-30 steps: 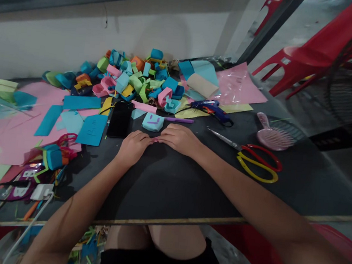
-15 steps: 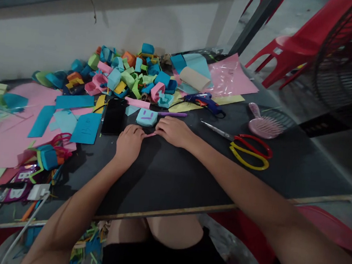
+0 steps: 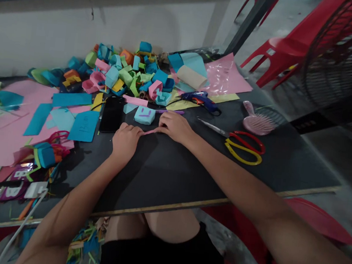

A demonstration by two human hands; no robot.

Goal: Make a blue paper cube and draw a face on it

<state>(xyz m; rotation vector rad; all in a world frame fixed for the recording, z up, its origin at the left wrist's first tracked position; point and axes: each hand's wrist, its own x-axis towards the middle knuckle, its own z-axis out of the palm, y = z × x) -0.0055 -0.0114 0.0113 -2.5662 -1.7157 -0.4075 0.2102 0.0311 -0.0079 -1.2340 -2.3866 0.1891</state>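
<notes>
A narrow pink paper strip (image 3: 150, 132) is stretched between my two hands, low over the dark tabletop. My left hand (image 3: 125, 141) pinches its left end, fingers closed. At the other end, my right hand (image 3: 174, 126) grips the strip between thumb and fingers. Just beyond the strip sits a light blue paper box (image 3: 145, 115) with a purple face drawn on it. A purple pen (image 3: 170, 111) lies behind my right hand. The black phone (image 3: 111, 114) rests beyond my left hand.
Scissors (image 3: 243, 146) with red and yellow handles and a pink hairbrush (image 3: 259, 122) lie to the right. A blue glue gun (image 3: 201, 100) is behind. Many folded paper pieces (image 3: 127, 75) are heaped by the wall. Blue cards (image 3: 84, 126) lie left; a fan (image 3: 341, 60) stands right.
The view has shifted slightly, so the table things appear a little further left. Both hands keep hold of the pink strip, and slightly more of it shows between them.
</notes>
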